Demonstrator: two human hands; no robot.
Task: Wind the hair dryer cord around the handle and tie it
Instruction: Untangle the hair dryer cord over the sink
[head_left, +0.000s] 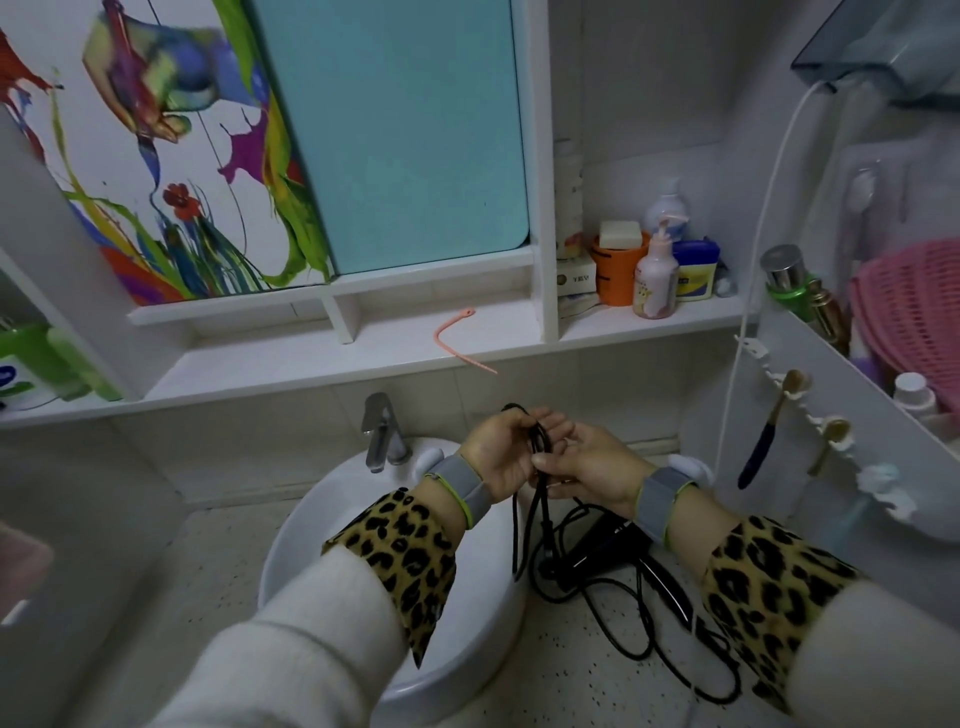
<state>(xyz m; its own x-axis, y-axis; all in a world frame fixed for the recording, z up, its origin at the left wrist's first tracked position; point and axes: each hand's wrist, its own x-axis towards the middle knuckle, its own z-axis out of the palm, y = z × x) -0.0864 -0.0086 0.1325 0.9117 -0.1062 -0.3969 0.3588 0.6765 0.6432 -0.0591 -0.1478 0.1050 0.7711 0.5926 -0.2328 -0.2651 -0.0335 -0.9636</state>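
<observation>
Gripping a folded bunch of black cord (540, 467) above the sink (332, 499), the left hand (498, 452) and right hand (587, 467) close around it. Right of the basin, the hair dryer (602, 551) lies on the tabletop (571, 680), partly hidden behind the right wrist.

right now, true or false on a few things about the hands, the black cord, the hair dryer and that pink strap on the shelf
1. Both hands, left hand and right hand, hold the black cord. True.
2. The black hair dryer is lifted in the air. False: it lies on the speckled counter.
3. The cord is wound around the handle. False: it trails in loose loops.
4. The pink strap lies on the white shelf. True.
5. The round white sink is beside the dryer. True.
</observation>
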